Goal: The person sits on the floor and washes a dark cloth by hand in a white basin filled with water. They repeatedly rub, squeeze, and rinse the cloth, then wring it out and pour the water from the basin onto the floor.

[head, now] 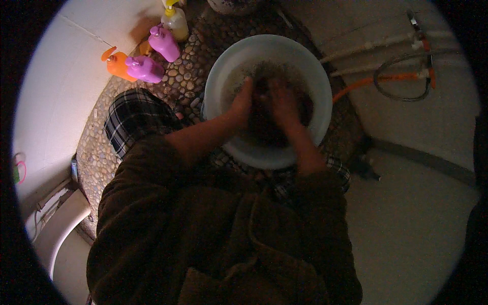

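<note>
A round pale plastic basin (268, 42) stands on the pebbled floor before me, with a dark mass (267, 133) inside it, too dim to identify, perhaps wet cloth. Both hands are down in the basin. My left hand (243, 100) is at the left edge of the dark mass, its palm turned inward. Lying over the right part of the mass, my right hand (283, 100) has its fingers pointing away from me. Between the hands a dark gap shows. Whether either hand grips any of the mass is too dark and blurred to tell.
Along the left wall stand an orange pump bottle (121, 65), two pink pump bottles (145, 69) and a clear pump bottle with yellow top (176, 24). An orange hose (352, 87) runs from the right wall behind the basin. A rounded container (234, 4) stands at the far edge.
</note>
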`<state>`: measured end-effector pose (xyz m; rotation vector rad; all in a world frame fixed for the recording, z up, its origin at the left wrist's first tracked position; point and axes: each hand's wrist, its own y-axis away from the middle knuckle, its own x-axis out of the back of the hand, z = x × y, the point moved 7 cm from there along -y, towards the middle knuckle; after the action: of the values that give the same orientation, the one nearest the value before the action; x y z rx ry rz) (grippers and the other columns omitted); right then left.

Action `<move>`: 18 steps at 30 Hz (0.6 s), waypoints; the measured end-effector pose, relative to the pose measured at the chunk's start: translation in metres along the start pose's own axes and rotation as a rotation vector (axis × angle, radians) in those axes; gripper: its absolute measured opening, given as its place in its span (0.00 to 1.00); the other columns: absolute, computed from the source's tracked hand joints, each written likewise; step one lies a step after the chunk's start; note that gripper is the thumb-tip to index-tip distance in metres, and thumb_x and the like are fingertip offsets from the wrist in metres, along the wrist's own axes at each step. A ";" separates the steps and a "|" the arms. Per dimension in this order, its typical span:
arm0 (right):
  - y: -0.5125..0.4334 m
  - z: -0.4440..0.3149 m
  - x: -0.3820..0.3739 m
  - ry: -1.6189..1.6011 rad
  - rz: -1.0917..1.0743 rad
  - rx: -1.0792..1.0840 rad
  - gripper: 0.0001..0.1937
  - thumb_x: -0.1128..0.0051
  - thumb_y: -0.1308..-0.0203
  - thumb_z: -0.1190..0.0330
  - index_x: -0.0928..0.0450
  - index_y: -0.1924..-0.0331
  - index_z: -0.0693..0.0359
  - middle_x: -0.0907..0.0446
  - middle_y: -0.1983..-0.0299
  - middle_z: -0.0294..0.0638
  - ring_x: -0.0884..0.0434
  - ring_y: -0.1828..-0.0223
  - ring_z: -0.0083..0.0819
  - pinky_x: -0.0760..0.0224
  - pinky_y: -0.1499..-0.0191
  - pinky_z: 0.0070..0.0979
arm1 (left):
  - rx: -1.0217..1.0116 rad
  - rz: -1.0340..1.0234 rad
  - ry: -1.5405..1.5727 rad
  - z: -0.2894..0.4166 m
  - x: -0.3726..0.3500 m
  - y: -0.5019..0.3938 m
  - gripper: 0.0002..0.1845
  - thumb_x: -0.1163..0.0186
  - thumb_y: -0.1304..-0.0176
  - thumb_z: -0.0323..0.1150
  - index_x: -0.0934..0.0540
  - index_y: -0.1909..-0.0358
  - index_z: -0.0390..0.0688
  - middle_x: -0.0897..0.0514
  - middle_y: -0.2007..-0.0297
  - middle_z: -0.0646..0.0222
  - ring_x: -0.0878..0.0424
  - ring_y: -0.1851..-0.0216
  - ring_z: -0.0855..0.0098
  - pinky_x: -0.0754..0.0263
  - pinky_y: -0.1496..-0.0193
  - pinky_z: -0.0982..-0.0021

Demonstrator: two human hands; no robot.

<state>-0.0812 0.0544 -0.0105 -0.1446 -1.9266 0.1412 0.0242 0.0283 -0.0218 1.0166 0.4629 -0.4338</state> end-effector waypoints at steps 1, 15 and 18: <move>0.003 -0.018 0.004 -0.067 0.052 0.105 0.23 0.56 0.37 0.60 0.37 0.39 0.56 0.34 0.40 0.46 0.37 0.37 0.46 0.51 0.37 0.47 | 0.017 0.010 0.029 -0.001 -0.001 0.001 0.38 0.62 0.39 0.65 0.32 0.41 0.42 0.25 0.49 0.60 0.29 0.50 0.62 0.38 0.43 0.62; -0.007 -0.008 -0.004 0.035 -0.289 -0.086 0.25 0.55 0.39 0.60 0.40 0.37 0.54 0.41 0.36 0.48 0.42 0.35 0.46 0.49 0.38 0.47 | -0.058 -0.024 -0.045 0.000 0.006 -0.001 0.37 0.62 0.38 0.64 0.34 0.40 0.43 0.28 0.46 0.60 0.30 0.48 0.62 0.36 0.44 0.62; -0.017 0.016 0.001 0.205 -0.315 -0.300 0.26 0.54 0.39 0.60 0.41 0.37 0.54 0.40 0.36 0.48 0.42 0.35 0.46 0.49 0.38 0.48 | -0.029 -0.014 -0.063 0.012 -0.013 0.024 0.37 0.63 0.37 0.63 0.35 0.39 0.43 0.28 0.46 0.59 0.30 0.47 0.61 0.37 0.44 0.61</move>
<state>-0.0975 0.0373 -0.0124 -0.0503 -1.7312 -0.3614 0.0290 0.0303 0.0074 0.9699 0.4192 -0.4692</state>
